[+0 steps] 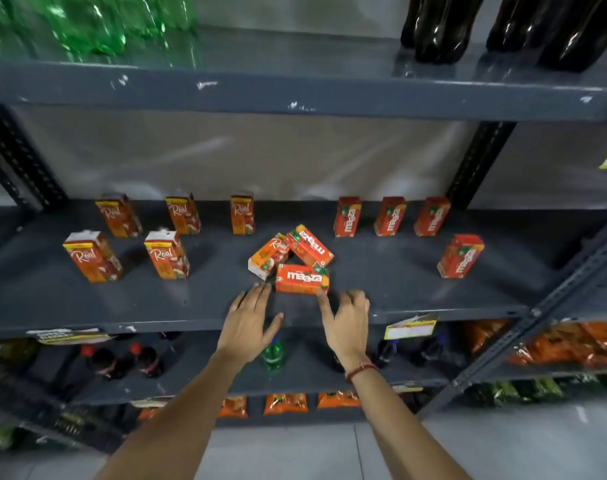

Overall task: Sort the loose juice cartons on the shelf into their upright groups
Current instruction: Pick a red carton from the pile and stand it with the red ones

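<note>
Most cartons stand up already; three loose ones still lie in the middle.

Five Real cartons (167, 254) stand on the left of the shelf (52, 299) and four Maaza cartons (390, 216) stand on the right. One Real carton (267, 256) and two Maaza cartons (302, 278) lie flat in a little heap between them. The left hand (248, 323) is spread wide and holds nothing. The right hand (347, 323) is spread too, one fingertip (321, 295) touching the nearest Maaza carton.

Glossy printed cartons (302, 279), scuffed metal shelf (87, 299)
</note>
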Demonstrator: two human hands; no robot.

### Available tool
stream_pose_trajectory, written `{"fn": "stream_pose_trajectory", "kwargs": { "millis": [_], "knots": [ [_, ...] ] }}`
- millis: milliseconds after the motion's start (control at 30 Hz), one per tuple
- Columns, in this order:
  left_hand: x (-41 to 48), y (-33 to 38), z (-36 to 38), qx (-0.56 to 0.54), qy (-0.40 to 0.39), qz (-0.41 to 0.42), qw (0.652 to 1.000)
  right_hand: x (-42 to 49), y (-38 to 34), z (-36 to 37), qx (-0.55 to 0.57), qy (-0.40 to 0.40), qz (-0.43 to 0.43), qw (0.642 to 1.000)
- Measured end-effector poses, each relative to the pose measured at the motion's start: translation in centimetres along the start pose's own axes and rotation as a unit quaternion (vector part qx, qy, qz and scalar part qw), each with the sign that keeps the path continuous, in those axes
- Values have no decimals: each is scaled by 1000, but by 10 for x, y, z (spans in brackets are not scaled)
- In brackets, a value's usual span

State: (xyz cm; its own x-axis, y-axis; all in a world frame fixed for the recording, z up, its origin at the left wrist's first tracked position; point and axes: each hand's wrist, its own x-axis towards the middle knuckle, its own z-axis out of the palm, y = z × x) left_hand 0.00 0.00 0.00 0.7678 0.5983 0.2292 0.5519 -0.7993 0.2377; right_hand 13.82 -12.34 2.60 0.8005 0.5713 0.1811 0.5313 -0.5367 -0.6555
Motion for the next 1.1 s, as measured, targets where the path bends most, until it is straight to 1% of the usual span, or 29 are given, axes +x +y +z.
{"fn": "stream_pose_trajectory", "kwargs": {
  "millis": [100, 167, 300, 333, 367, 433, 500, 533, 633, 700, 767, 800, 900, 967, 1033, 1100],
  "knots": [
    [13, 5, 4, -26, 13, -6, 1000, 8, -12, 10, 14, -3, 45, 999],
    [17, 8, 3, -29, 7, -15, 999, 12, -22, 14, 32, -12, 80, 996],
    [15, 6, 5, -15, 16, 0, 1000, 18, -29, 23, 119, -3, 149, 982],
    [15, 4, 6, -14, 17, 7, 1000, 20, -30, 23, 155, -5, 160, 975],
    [16, 3, 7, -13, 17, 16, 1000, 22, -30, 23, 216, -7, 168, 962],
    [15, 1, 9, -8, 16, 32, 999, 20, -34, 21, 357, -22, 197, 913],
    [14, 1, 10, 1, 15, 50, 999, 19, -38, 23, 448, -35, 224, 865],
    [13, 0, 9, 0, 14, 56, 998, 18, -39, 26, 467, -35, 233, 852],
    [12, 1, 7, 2, 10, 62, 998, 19, -45, 29, 488, -15, 250, 836],
    [12, 2, 7, 8, 6, 63, 998, 23, -45, 28, 518, -15, 265, 813],
    [11, 3, 6, 11, -1, 62, 998, 26, -40, 22, 544, -48, 258, 797],
    [11, 4, 6, 12, -5, 61, 998, 27, -37, 17, 547, -73, 243, 798],
    [11, 4, 5, 14, -12, 59, 998, 32, -31, -3, 512, -178, 148, 827],
    [10, 5, 4, 19, -13, 58, 998, 36, -30, -14, 478, -239, 92, 840],
    [9, 6, 3, 23, -8, 62, 998, 37, -29, -22, 456, -270, 57, 846],
    [7, 7, 2, 21, -7, 65, 998, 36, -29, -26, 441, -287, 46, 849]
  ]
}}
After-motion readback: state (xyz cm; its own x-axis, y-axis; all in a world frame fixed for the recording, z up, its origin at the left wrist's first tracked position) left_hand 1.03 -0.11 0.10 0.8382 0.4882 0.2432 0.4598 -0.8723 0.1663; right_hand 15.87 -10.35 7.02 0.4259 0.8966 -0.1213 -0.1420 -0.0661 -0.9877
